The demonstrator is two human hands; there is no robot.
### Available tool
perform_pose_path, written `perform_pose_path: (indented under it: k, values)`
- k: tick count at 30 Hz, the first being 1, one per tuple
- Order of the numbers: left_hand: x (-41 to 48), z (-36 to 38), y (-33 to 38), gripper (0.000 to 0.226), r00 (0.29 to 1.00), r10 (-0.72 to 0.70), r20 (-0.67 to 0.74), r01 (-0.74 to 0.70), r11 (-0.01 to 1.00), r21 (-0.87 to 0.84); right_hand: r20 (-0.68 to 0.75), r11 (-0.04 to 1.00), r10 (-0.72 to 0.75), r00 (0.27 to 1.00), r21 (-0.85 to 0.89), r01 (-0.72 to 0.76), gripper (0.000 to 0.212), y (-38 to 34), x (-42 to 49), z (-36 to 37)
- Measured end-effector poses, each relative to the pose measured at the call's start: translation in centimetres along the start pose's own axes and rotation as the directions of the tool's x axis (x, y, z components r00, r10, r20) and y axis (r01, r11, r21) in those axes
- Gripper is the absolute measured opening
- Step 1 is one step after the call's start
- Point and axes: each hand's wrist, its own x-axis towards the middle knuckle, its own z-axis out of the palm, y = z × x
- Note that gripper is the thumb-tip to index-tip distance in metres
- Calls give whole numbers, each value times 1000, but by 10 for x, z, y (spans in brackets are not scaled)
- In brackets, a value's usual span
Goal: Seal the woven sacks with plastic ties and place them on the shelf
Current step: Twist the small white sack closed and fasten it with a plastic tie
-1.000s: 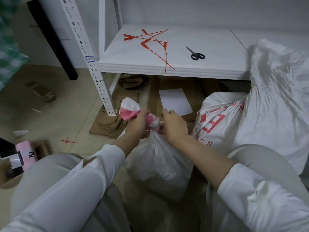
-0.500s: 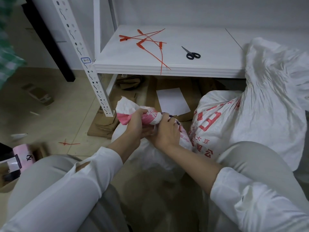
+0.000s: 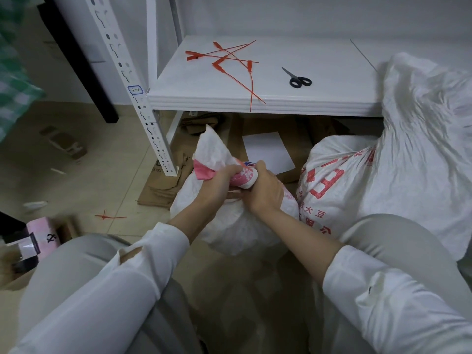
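— What do the hands have hold of?

— The left hand [image 3: 219, 183] and the right hand [image 3: 267, 191] both grip the twisted neck of a small white woven sack with pink print [image 3: 229, 226]. The fingers [image 3: 231, 172] of each hand are curled tight round the bunched fabric. The left takes the end nearer the mouth, and the right sits just beside it, nearer the sack's body.

— Where does that sack sit?

— On the floor, below the fingers and between the person's knees. Its loose mouth sticks up beyond the left fingers.

— And the ties?

— A scatter of thin red plastic ties [image 3: 229, 58] lies on the white shelf board [image 3: 332, 94], well beyond the fingers, with one tail hanging over the front edge. A pair of black-handled scissors [image 3: 299, 80] lies on the same board, to the right of the ties and apart from them. A single red tie [image 3: 109, 216] lies on the floor, well to the left of the fingers.

— Any other sacks?

— A larger white woven sack with red characters [image 3: 332, 180] stands just right of the right fingers, against the small one. A crumpled white sack [image 3: 421, 149] farther right leans on the shelf's edge. Beyond the fingers, under the shelf, flattened brown cardboard [image 3: 163, 192] carries a white sheet of paper [image 3: 268, 152].
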Motion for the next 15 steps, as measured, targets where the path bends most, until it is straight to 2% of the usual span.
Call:
perform_pose_path:
  k: [3,5,8,10,15]
  values:
    - [2,-5,1,46,997,75,20,-77,981,178,85,1000,-6,996,4,6,46,1,2,-2]
    - [1,-10,4,38,988,144,57,-154,955,253,135,1000,-27,991,9,26,40,2,3,-2]
    - [3,-22,2,31,947,234,220,-297,900,320,240,997,-69,968,-16,75,26,10,2,1]
    - [7,-29,-5,34,917,236,320,-352,856,379,310,992,-95,946,-44,115,22,18,1,8]
    - [23,-40,-31,65,968,104,228,-223,776,590,417,974,-126,900,-121,193,17,29,-2,30]
